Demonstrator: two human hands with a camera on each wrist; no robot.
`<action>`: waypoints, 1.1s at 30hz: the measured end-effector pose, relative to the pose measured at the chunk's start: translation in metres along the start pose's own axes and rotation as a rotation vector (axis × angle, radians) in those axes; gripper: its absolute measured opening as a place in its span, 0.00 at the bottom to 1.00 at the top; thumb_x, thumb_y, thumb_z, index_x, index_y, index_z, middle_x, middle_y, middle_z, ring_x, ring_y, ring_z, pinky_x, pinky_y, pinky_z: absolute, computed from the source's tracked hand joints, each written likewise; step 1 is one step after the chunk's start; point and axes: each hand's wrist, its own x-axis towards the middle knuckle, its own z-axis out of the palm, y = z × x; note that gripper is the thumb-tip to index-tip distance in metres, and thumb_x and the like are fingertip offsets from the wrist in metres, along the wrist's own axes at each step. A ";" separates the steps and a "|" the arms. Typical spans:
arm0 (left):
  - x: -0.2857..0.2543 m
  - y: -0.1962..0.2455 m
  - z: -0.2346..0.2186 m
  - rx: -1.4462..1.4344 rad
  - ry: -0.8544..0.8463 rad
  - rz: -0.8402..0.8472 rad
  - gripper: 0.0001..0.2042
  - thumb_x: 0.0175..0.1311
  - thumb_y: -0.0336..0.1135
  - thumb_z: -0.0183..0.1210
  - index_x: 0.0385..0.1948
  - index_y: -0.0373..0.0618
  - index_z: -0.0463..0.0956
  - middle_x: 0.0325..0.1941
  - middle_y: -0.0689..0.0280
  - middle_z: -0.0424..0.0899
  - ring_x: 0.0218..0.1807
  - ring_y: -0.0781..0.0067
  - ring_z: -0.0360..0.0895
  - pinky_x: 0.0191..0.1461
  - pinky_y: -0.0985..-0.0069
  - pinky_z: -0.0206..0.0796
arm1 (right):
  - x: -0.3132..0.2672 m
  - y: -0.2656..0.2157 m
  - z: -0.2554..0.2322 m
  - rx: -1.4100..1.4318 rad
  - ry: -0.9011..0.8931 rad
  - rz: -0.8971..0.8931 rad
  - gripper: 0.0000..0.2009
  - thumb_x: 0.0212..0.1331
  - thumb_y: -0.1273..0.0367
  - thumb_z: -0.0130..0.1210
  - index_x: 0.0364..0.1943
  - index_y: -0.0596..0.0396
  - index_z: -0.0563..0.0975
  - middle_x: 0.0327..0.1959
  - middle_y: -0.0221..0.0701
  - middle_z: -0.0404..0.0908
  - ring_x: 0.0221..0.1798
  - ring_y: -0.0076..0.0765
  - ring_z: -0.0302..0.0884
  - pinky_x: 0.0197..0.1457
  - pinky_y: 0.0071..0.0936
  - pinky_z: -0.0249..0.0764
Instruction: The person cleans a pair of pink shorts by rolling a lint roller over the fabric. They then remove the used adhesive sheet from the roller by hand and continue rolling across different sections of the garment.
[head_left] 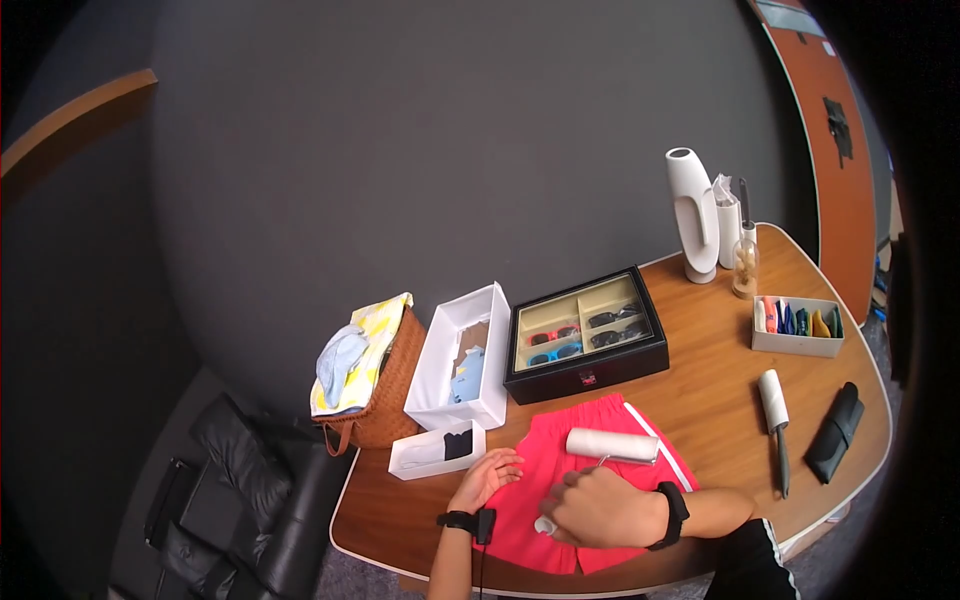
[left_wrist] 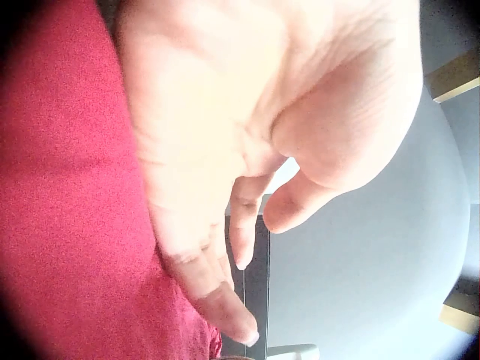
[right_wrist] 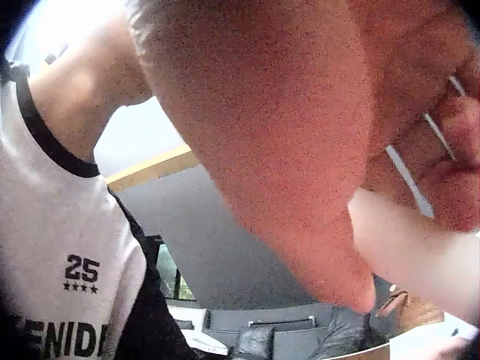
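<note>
Pink-red shorts (head_left: 530, 440) with a white side stripe lie spread on the wooden table. My right hand (head_left: 600, 508) grips the handle of a lint roller, its white roll (head_left: 612, 446) lying across the upper part of the shorts. The pale handle end (head_left: 543, 525) pokes out beside the fist. In the right wrist view the curled fingers (right_wrist: 457, 180) show close up, with the roller mostly hidden. Along the left edge of the shorts rests my left hand (head_left: 487, 478), fingers loosely extended and nothing held. The left wrist view shows its side against the red cloth (left_wrist: 67, 180).
Left of the shorts stand a small white box (head_left: 412, 463), a larger white box (head_left: 425, 385) and a wicker basket (head_left: 390, 400) with cloths. Behind is a glasses case (head_left: 640, 370). To the right are another lint roller (head_left: 772, 400), a black pouch (head_left: 835, 435), a sorted box (head_left: 795, 343) and a white vase (head_left: 690, 190).
</note>
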 end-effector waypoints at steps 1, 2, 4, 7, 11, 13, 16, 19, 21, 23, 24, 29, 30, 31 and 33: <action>0.000 -0.001 -0.001 0.003 0.000 -0.001 0.16 0.79 0.37 0.43 0.56 0.33 0.70 0.54 0.50 0.81 0.49 0.60 0.82 0.57 0.65 0.75 | 0.001 0.003 0.003 -0.042 -0.013 0.023 0.15 0.63 0.57 0.57 0.31 0.55 0.80 0.28 0.37 0.83 0.35 0.43 0.83 0.32 0.38 0.78; -0.001 -0.002 -0.001 0.004 0.002 -0.002 0.16 0.79 0.37 0.43 0.56 0.33 0.70 0.54 0.50 0.81 0.49 0.60 0.82 0.57 0.65 0.76 | 0.002 0.004 0.004 -0.064 -0.017 0.030 0.14 0.62 0.58 0.58 0.31 0.55 0.80 0.28 0.36 0.83 0.36 0.43 0.83 0.33 0.38 0.78; -0.001 -0.003 -0.002 -0.004 -0.004 0.004 0.16 0.80 0.36 0.43 0.56 0.34 0.70 0.54 0.49 0.81 0.49 0.60 0.82 0.56 0.64 0.76 | 0.003 0.003 0.004 -0.070 -0.024 0.037 0.14 0.62 0.58 0.57 0.30 0.55 0.80 0.28 0.36 0.83 0.35 0.42 0.83 0.33 0.38 0.79; -0.001 -0.002 -0.001 -0.008 -0.009 0.001 0.16 0.80 0.36 0.43 0.56 0.34 0.70 0.54 0.49 0.81 0.49 0.59 0.82 0.56 0.64 0.76 | 0.000 -0.001 -0.006 -0.042 -0.040 0.026 0.14 0.62 0.58 0.56 0.30 0.55 0.79 0.28 0.35 0.83 0.35 0.42 0.83 0.33 0.38 0.79; 0.000 -0.001 0.000 -0.006 -0.009 -0.006 0.16 0.80 0.36 0.43 0.56 0.34 0.70 0.54 0.49 0.81 0.49 0.59 0.82 0.56 0.64 0.76 | -0.013 -0.013 -0.024 0.088 -0.031 -0.152 0.14 0.64 0.57 0.55 0.32 0.54 0.78 0.29 0.34 0.81 0.35 0.41 0.83 0.33 0.37 0.79; 0.000 -0.001 0.000 -0.004 -0.005 -0.012 0.16 0.80 0.36 0.43 0.56 0.34 0.70 0.54 0.49 0.81 0.49 0.59 0.82 0.56 0.63 0.76 | -0.018 -0.017 -0.038 0.146 -0.028 -0.189 0.14 0.64 0.57 0.55 0.34 0.54 0.78 0.29 0.34 0.80 0.34 0.43 0.82 0.33 0.37 0.78; 0.000 0.001 0.002 0.001 -0.001 -0.016 0.16 0.80 0.36 0.43 0.56 0.34 0.70 0.54 0.49 0.81 0.48 0.59 0.82 0.56 0.63 0.76 | -0.021 -0.026 -0.067 0.584 0.148 -0.269 0.10 0.60 0.68 0.54 0.35 0.63 0.81 0.31 0.40 0.80 0.25 0.41 0.77 0.29 0.34 0.74; -0.001 0.002 0.003 0.009 0.001 -0.017 0.16 0.80 0.36 0.43 0.56 0.33 0.70 0.54 0.49 0.81 0.48 0.59 0.82 0.56 0.64 0.76 | -0.023 -0.026 -0.086 0.583 -0.074 -0.181 0.08 0.58 0.71 0.56 0.35 0.62 0.81 0.31 0.39 0.80 0.27 0.41 0.78 0.32 0.35 0.75; -0.001 0.001 0.003 0.015 0.003 -0.014 0.16 0.80 0.36 0.43 0.56 0.33 0.70 0.54 0.49 0.81 0.48 0.59 0.82 0.56 0.64 0.76 | -0.021 -0.020 -0.075 0.509 -0.091 -0.212 0.10 0.60 0.65 0.56 0.36 0.58 0.80 0.30 0.38 0.79 0.30 0.44 0.79 0.32 0.38 0.76; 0.000 0.001 0.002 0.000 -0.005 -0.008 0.15 0.80 0.36 0.42 0.56 0.34 0.70 0.54 0.49 0.81 0.48 0.59 0.82 0.56 0.64 0.76 | -0.018 -0.011 -0.058 0.432 -0.104 -0.242 0.13 0.63 0.58 0.56 0.37 0.54 0.78 0.28 0.36 0.79 0.33 0.47 0.81 0.32 0.40 0.77; 0.000 0.001 0.002 0.003 -0.007 -0.008 0.15 0.80 0.36 0.42 0.56 0.34 0.70 0.54 0.49 0.81 0.48 0.59 0.82 0.56 0.64 0.76 | -0.018 -0.008 -0.050 0.397 -0.092 -0.233 0.13 0.63 0.58 0.55 0.38 0.54 0.78 0.28 0.37 0.79 0.33 0.47 0.81 0.32 0.40 0.77; -0.002 0.003 0.005 0.001 -0.014 -0.005 0.15 0.80 0.36 0.42 0.55 0.34 0.70 0.54 0.49 0.81 0.49 0.59 0.82 0.57 0.64 0.75 | -0.012 0.005 -0.036 0.291 -0.118 -0.162 0.14 0.62 0.58 0.56 0.39 0.54 0.79 0.31 0.38 0.81 0.35 0.47 0.82 0.34 0.41 0.78; -0.002 0.003 0.005 0.005 -0.017 -0.007 0.15 0.80 0.36 0.42 0.55 0.34 0.70 0.54 0.49 0.81 0.49 0.59 0.82 0.57 0.64 0.75 | -0.013 0.006 -0.032 0.249 -0.066 -0.143 0.14 0.62 0.58 0.57 0.36 0.56 0.80 0.29 0.38 0.82 0.36 0.47 0.82 0.34 0.41 0.78; -0.002 0.003 0.005 -0.003 -0.013 -0.010 0.15 0.80 0.36 0.43 0.55 0.34 0.70 0.54 0.50 0.81 0.49 0.59 0.82 0.57 0.64 0.75 | -0.014 0.007 -0.030 0.206 -0.016 -0.125 0.14 0.61 0.59 0.58 0.33 0.57 0.80 0.28 0.38 0.82 0.37 0.47 0.83 0.34 0.41 0.78; -0.001 0.002 0.004 -0.009 -0.010 -0.014 0.15 0.80 0.36 0.43 0.55 0.34 0.70 0.54 0.50 0.81 0.49 0.59 0.82 0.57 0.64 0.75 | -0.014 0.005 -0.030 0.141 -0.023 -0.093 0.14 0.60 0.59 0.59 0.33 0.57 0.80 0.28 0.38 0.83 0.37 0.47 0.83 0.34 0.41 0.78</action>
